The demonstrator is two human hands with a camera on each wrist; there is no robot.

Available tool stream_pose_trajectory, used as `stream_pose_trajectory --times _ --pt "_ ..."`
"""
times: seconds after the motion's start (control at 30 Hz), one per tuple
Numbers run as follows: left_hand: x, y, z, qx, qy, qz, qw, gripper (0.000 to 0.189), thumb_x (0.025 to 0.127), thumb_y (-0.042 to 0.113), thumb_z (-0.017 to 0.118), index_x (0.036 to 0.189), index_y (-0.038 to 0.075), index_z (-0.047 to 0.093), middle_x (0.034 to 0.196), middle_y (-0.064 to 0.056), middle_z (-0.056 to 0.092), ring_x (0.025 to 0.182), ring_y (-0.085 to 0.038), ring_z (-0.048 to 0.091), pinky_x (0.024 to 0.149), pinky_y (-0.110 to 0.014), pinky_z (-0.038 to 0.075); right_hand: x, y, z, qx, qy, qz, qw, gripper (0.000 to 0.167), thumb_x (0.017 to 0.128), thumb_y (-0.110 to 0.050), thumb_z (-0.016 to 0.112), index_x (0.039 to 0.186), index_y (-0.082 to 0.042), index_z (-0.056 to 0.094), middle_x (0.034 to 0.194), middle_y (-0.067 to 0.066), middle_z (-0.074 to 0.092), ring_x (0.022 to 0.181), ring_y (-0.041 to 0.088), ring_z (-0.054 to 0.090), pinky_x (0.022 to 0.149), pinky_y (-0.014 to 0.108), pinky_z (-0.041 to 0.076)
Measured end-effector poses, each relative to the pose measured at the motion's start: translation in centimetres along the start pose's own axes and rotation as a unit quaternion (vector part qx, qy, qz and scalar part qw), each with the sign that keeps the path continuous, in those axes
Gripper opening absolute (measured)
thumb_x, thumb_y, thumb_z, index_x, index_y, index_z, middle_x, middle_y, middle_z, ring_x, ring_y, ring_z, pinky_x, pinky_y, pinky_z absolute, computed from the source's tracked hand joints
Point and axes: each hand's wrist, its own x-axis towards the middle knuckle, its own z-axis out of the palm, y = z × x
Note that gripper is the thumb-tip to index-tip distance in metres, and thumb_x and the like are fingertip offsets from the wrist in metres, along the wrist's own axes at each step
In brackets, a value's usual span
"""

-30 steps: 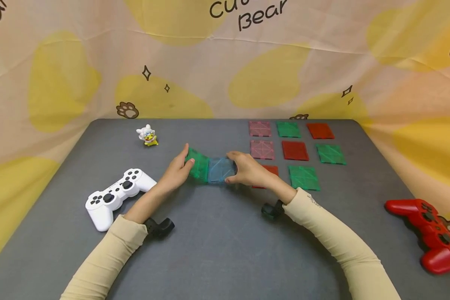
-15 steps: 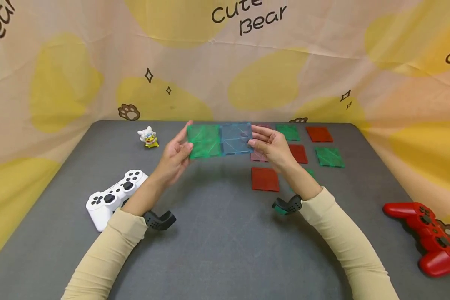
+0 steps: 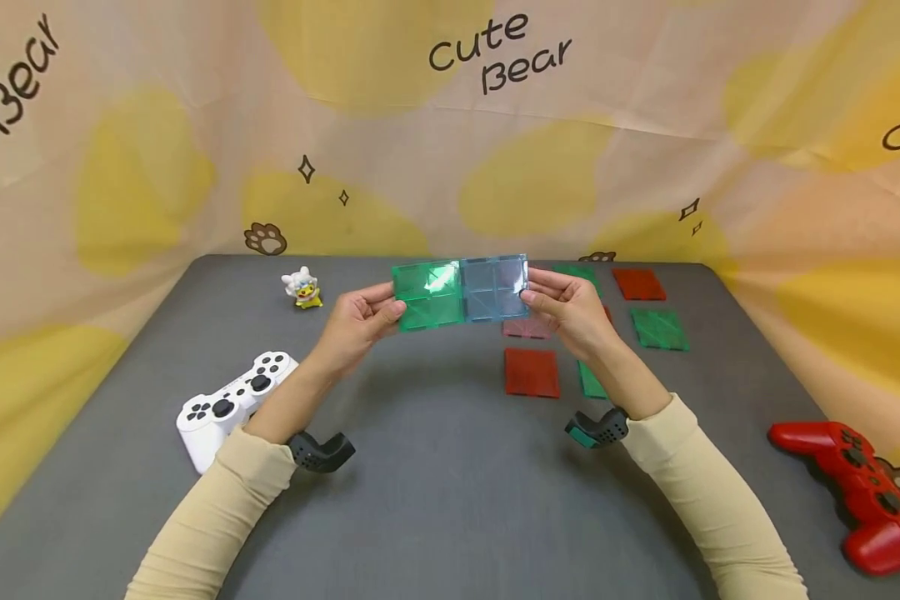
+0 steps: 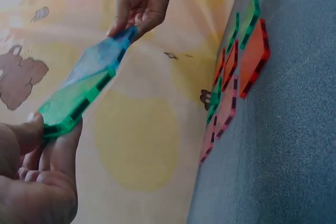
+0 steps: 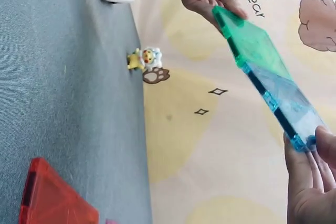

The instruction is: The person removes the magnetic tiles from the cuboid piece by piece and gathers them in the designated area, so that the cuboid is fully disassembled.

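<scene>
Edge to edge, a green translucent magnetic tile (image 3: 429,297) and a blue translucent magnetic tile (image 3: 493,288) are held up above the table as one flat strip. My left hand (image 3: 356,326) pinches the outer edge of the green tile, thumb on the near face and fingers behind. On the other end, my right hand (image 3: 576,312) pinches the blue tile's outer edge the same way. In the left wrist view the green tile (image 4: 76,103) and blue tile (image 4: 100,56) meet along a shared side. Clear of the table, both tilt toward the head camera.
Several more tiles lie flat at the right, among them a red tile (image 3: 532,372) and a green tile (image 3: 659,329), partly behind my right arm. A white game controller (image 3: 232,400) sits by my left forearm, a small figurine (image 3: 302,288) behind it. A red controller (image 3: 858,492) lies far right.
Both hands have lifted the joined green and blue tiles up off the table and slightly right. The strip, bent at its joint earlier, is now flat and faces the head camera.
</scene>
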Motion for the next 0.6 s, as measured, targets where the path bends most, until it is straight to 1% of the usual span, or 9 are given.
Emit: stream_pose_trajectory --times 0.07,0.3,0.33,0.4,0.5,0.53,0.6 --pt "-0.1 -0.3 0.3 0.008 0.002 -0.004 1.0000 0.043 0.091 -0.005 0.048 0.130 -0.018 0.036 0.098 0.009 0.068 0.088 -0.007 0.067 0.075 -0.025 0.052 -0.4 0.2 -0.4 -0.009 0.005 0.002 0.9999 0.053 0.087 0.008 0.052 0.135 0.016 0.030 0.086 -0.007 0.071 0.076 0.002 0.066 0.071 0.016 0.051" --pt "0.0 -1.0 1.3 0.005 0.004 -0.015 0.9999 0.041 0.091 -0.005 0.047 0.129 -0.019 0.038 0.097 0.008 0.068 0.087 -0.006 0.067 0.075 -0.023 0.052 -1.7 0.3 -1.3 -0.020 0.028 0.018 0.9993 0.055 0.088 0.005 0.053 0.137 0.013 0.030 0.088 -0.010 0.069 0.078 0.000 0.065 0.072 0.016 0.051" --pt "0.0 -1.0 1.5 0.008 0.005 -0.016 0.9998 0.041 0.091 -0.005 0.047 0.128 -0.019 0.039 0.099 0.004 0.069 0.087 -0.006 0.067 0.075 -0.023 0.052 -1.8 0.2 -1.4 -0.024 0.031 0.018 0.9991 0.055 0.088 0.004 0.054 0.137 0.012 0.030 0.089 -0.011 0.069 0.078 0.000 0.065 0.071 0.016 0.051" --pt "0.1 -1.0 1.8 0.020 0.005 -0.019 0.9996 0.040 0.091 -0.004 0.048 0.128 -0.018 0.041 0.107 -0.007 0.067 0.087 -0.006 0.067 0.075 -0.024 0.052 -2.1 0.0 -1.7 -0.035 0.036 0.015 0.9986 0.055 0.088 0.002 0.055 0.137 0.011 0.031 0.089 -0.012 0.069 0.075 -0.001 0.064 0.065 0.012 0.049" --pt "0.3 -0.9 2.3 0.035 0.000 -0.021 0.9992 0.040 0.091 -0.003 0.049 0.128 -0.016 0.042 0.119 -0.025 0.057 0.087 -0.005 0.066 0.075 -0.024 0.052 -2.3 -0.6 -2.3 -0.045 0.042 0.001 0.9981 0.057 0.087 -0.001 0.058 0.136 0.011 0.032 0.089 -0.012 0.070 0.073 -0.001 0.064 0.063 0.012 0.049" --pt "0.3 -0.9 2.4 0.038 0.001 -0.021 0.9990 0.040 0.091 -0.003 0.049 0.128 -0.016 0.042 0.122 -0.030 0.052 0.088 -0.005 0.066 0.075 -0.025 0.052 -2.4 -0.8 -2.6 -0.043 0.045 -0.003 0.9981 0.058 0.087 -0.002 0.059 0.136 0.011 0.032 0.089 -0.012 0.070 0.073 -0.001 0.064 0.063 0.012 0.049" --pt "0.2 -0.9 2.5 0.043 0.004 -0.024 0.9988 0.041 0.091 -0.004 0.049 0.129 -0.016 0.041 0.124 -0.034 0.046 0.088 -0.004 0.066 0.075 -0.024 0.052 -2.7 -1.2 -3.5 -0.028 0.053 -0.014 0.9981 0.059 0.086 -0.003 0.060 0.136 0.010 0.032 0.089 -0.010 0.071 0.074 0.000 0.065 0.065 0.014 0.051"
